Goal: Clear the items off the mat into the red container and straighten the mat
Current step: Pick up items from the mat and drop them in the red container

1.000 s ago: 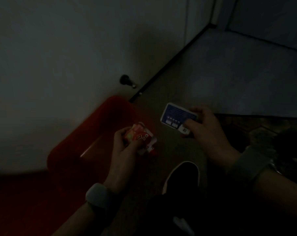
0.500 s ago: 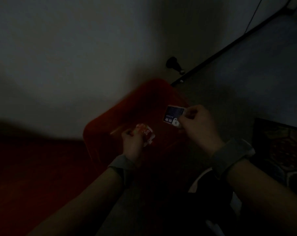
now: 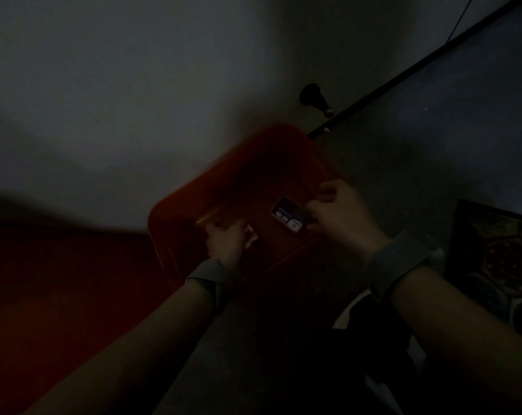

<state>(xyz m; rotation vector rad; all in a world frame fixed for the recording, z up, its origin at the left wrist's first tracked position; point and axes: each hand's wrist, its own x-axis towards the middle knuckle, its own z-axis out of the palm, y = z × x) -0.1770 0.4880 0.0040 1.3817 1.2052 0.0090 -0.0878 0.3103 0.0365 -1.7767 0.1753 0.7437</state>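
Observation:
The scene is very dark. A red container stands on the floor against the wall. My left hand is inside its opening, closed around a small red and white packet that is mostly hidden by my fingers. My right hand holds a small blue and white box by one end, low over the container's interior. The patterned mat lies at the right edge, partly cut off by the frame.
A black doorstop sticks out of the wall behind the container. A dark skirting line runs along the floor to the upper right. A dark shoe with a white sole is below my right wrist. A red surface fills the lower left.
Both hands have moved forward and down into the red container with their items. The view has swung left, so the mat now shows only at the right edge.

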